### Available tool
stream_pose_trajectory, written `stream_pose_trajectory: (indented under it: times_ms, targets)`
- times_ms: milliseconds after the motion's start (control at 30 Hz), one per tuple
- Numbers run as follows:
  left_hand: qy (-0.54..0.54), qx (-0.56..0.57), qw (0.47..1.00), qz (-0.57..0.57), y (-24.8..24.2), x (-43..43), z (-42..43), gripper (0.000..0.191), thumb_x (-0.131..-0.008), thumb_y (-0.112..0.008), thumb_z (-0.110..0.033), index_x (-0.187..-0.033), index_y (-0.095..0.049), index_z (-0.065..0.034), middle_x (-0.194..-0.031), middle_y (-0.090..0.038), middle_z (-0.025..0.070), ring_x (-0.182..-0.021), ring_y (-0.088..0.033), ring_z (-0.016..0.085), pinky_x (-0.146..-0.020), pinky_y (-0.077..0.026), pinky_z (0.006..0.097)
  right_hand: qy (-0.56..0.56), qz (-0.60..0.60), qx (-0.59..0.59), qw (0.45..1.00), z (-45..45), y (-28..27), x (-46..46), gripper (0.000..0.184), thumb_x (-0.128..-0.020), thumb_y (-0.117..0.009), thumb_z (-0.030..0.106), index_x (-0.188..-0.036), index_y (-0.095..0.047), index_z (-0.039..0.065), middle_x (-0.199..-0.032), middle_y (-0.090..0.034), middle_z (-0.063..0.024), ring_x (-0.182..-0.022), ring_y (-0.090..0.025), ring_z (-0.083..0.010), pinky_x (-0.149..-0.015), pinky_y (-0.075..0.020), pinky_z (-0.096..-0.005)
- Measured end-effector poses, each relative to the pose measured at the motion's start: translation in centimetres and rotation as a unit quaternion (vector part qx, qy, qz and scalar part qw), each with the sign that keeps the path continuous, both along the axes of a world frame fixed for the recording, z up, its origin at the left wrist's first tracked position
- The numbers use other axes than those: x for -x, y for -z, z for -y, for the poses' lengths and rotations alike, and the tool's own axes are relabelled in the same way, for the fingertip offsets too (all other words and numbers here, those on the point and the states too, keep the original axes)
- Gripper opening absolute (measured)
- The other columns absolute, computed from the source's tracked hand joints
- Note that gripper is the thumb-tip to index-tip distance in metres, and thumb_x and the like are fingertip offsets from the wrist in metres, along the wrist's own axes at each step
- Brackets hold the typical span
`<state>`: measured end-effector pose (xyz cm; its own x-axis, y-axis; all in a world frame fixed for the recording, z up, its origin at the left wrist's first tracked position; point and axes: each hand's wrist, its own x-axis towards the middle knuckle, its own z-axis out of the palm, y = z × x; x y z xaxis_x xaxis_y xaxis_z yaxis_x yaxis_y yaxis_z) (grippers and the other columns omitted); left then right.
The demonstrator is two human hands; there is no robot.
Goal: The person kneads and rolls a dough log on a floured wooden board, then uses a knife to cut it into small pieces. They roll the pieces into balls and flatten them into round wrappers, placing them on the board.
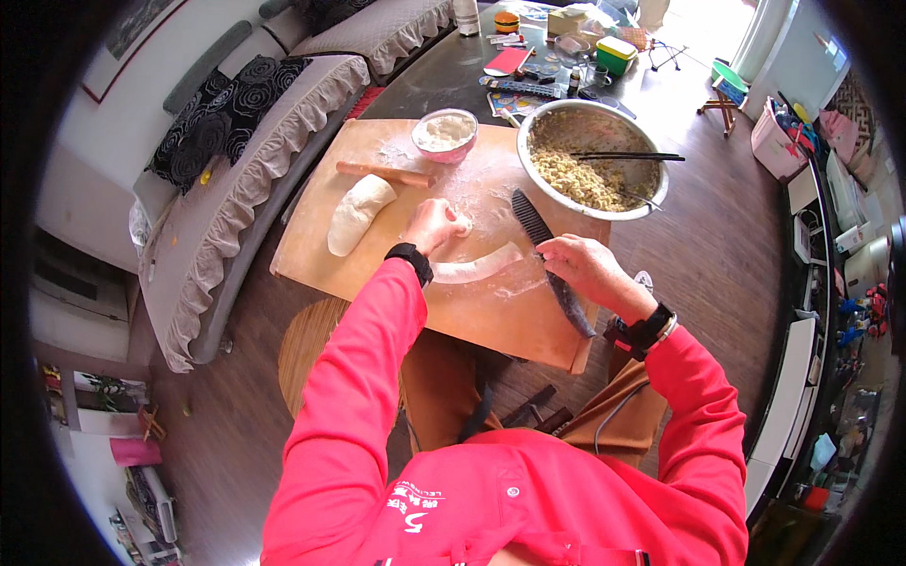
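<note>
My left hand (430, 225) is closed over the floured wooden board (453, 311), with a small piece of dough (463, 226) at its fingertips. Just below it lies a curved dough strip (481, 267). To its left rests a thick dough log (359, 214), beside a wooden rolling pin (386, 174). My right hand (584, 265), fingers curled together, is over the middle of a long dark brush-like tool (532, 218) with a ridged far end. Whether the fingers grip this tool or only hover over it cannot be made out.
A pink bowl of flour (446, 134) stands at the board's far edge. A large metal basin (665, 191) of chopped filling, with black chopsticks (630, 156) across it, overlaps the far right corner. Behind is a cluttered dark table (417, 95); a sofa (233, 212) is at left.
</note>
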<state>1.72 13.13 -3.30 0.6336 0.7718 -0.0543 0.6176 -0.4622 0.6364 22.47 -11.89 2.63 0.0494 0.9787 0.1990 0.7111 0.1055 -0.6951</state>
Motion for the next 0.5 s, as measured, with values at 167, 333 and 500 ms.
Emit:
stream_pose_trajectory:
  times_ms: [167, 333, 500]
  targets:
    - [-0.051, 0.068, 0.996, 0.02, -0.5, -0.7, 0.4, 0.023, -0.068, -0.074, -0.021, -0.081, -0.066, -0.0039, -0.089, -0.069, 0.0178, -0.085, -0.067, 0.03, -0.077, -0.051, 0.0375, -0.016, 0.004, -0.005, 1.0, 0.3, 0.4, -0.2, 0.021, -0.087, -0.062, 0.017, -0.105, -0.067, 0.008, -0.094, -0.068, -0.0126, -0.088, -0.067, -0.031, -0.075, -0.0535, -0.0381]
    - [0.014, -0.151, 0.988, 0.007, -1.8, 0.2, 0.2, 0.014, -0.077, -0.067, -0.015, -0.084, -0.066, -0.0035, -0.086, -0.068, 0.0162, -0.082, -0.067, 0.03, -0.076, -0.052, 0.0382, -0.028, -0.004, -0.006, 1.0, 0.5, 0.4, -0.1, 0.02, -0.087, -0.062, 0.017, -0.105, -0.066, 0.008, -0.094, -0.067, -0.012, -0.087, -0.066, -0.031, -0.075, -0.0533, -0.038]
    - [0.026, -0.113, 0.986, 0.121, -3.1, 1.7, -0.9, 0.022, -0.081, -0.06, -0.007, -0.102, -0.065, -0.0015, -0.101, -0.066, 0.0188, -0.096, -0.065, 0.031, -0.085, -0.051, 0.0379, -0.025, -0.016, 0.006, 1.0, 0.2, 0.4, -0.1, 0.021, -0.088, -0.061, 0.017, -0.106, -0.066, 0.009, -0.094, -0.067, -0.0119, -0.086, -0.065, -0.0309, -0.074, -0.0527, -0.0384]
